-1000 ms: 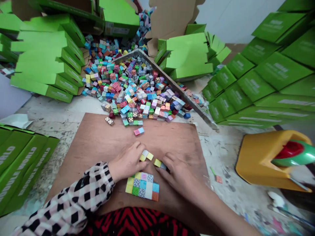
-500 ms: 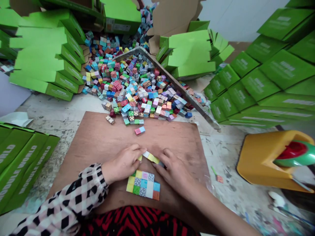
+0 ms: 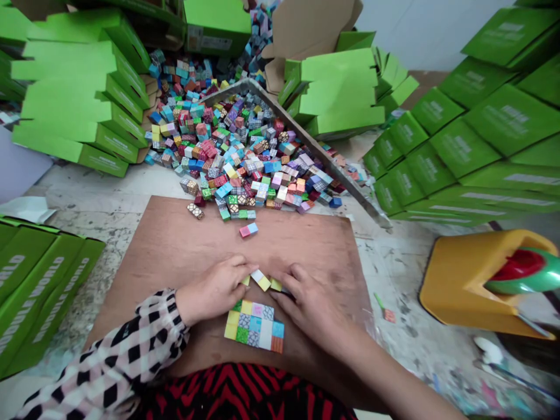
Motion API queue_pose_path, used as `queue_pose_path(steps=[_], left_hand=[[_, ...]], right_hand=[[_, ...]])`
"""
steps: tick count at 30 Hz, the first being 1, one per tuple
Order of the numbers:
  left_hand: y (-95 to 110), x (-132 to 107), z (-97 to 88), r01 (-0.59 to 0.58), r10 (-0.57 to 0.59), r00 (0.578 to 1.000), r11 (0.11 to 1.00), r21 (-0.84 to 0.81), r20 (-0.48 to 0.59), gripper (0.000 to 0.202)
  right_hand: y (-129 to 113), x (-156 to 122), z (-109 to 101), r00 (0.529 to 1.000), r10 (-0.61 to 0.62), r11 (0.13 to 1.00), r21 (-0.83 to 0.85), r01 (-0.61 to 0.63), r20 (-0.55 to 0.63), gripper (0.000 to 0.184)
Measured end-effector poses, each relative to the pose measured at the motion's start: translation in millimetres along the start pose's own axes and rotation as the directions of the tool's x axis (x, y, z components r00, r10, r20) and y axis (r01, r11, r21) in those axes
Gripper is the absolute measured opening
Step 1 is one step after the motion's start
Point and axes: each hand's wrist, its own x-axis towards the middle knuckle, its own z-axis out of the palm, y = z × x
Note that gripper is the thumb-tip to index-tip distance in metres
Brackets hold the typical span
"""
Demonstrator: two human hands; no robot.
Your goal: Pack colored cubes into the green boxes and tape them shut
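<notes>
On the brown board, my left hand (image 3: 216, 290) is closed with its fingertips at a small yellow block (image 3: 246, 280) and the end of a white-and-yellow block (image 3: 261, 280). My right hand (image 3: 306, 300) is closed round another block with a yellow face (image 3: 276, 284), most of it hidden by the fingers. The white-and-yellow block lies aslant between the two hands. Just below, a flat patch of patterned cube blocks (image 3: 255, 325) in yellow, green, grey, blue and white sits with its pieces side by side. A pink-and-blue block (image 3: 248, 230) lies alone above the hands.
Beyond the wooden board (image 3: 175, 233) a big heap of coloured blocks (image 3: 236, 151) spreads behind an angled metal bar (image 3: 315, 146). Green boxes (image 3: 472, 146) are stacked at right, flat green cartons (image 3: 74, 99) at left. A yellow holder (image 3: 455, 280) stands at the right.
The white-and-yellow block has separated from the yellow block at my right fingers, opening a small gap. Both hands stay nearly in place, with the left shifted slightly left.
</notes>
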Motion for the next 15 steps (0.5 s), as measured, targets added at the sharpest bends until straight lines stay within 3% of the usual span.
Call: queue_pose_path(steps=[4, 9, 15], left_hand=[[2.2, 0.6, -0.2, 0.005, -0.006, 1.000, 1.000, -0.006, -0.014, 0.048], [-0.8, 0.8, 3.3, -0.003, 0.002, 0.998, 1.000, -0.025, -0.055, 0.046], [-1.3, 3.0, 4.0, 0.042, -0.044, 0.997, 0.998, -0.039, -0.063, 0.029]], right_hand=[[4.1, -0.9, 0.9, 0.997, 0.025, 0.997, -0.076, -0.030, -0.073, 0.026], [-2.8, -2.7, -4.3, 0.967, 0.006, 0.971, -0.230, -0.066, -0.254, 0.035], [-24.3, 8.6, -0.1, 0.971, -0.053, 0.954, -0.300, -0.021, -0.235, 0.033]])
